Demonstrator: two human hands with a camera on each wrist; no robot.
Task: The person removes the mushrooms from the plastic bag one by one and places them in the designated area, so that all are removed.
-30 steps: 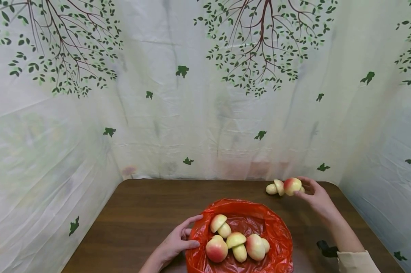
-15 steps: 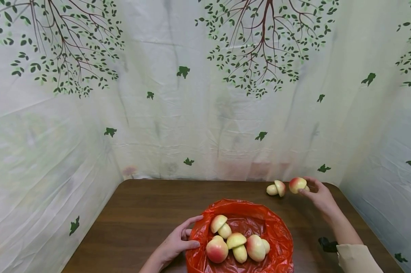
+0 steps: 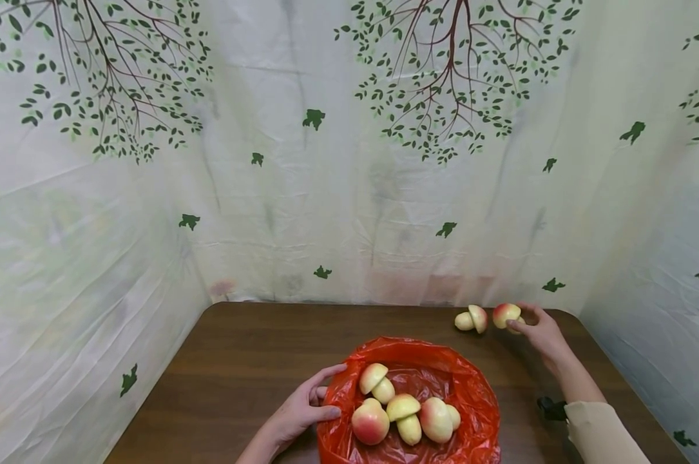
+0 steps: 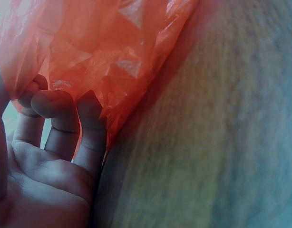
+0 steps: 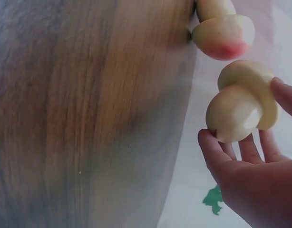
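Note:
A red plastic bag [image 3: 479, 399] stands wide-mouthed at the table's front, with several toy mushrooms [image 3: 370, 425] inside, cream with red-blushed caps. My left hand [image 3: 303, 406] grips the bag's left rim; in the left wrist view its curled fingers [image 4: 60, 104] meet the thin plastic. Toward the far right corner, my right hand [image 3: 543, 335] holds another mushroom [image 3: 504, 314] between thumb and fingers. The right wrist view shows this mushroom's pale stem [image 5: 233, 113] facing the camera. Just left of it, one more mushroom [image 3: 471, 319] lies on its side on the table, apart from the held one.
The brown wooden table [image 3: 256, 348] reaches back to a pale curtain [image 3: 349, 193] printed with branches and leaves. A black object [image 3: 551, 408] shows beside the right sleeve [image 3: 598, 428]. Side curtains hang close to the left and right table edges.
My right hand, with the mushroom in it, has shifted slightly right, opening a gap from the mushroom lying beside it. The left hand and the bag stay in place.

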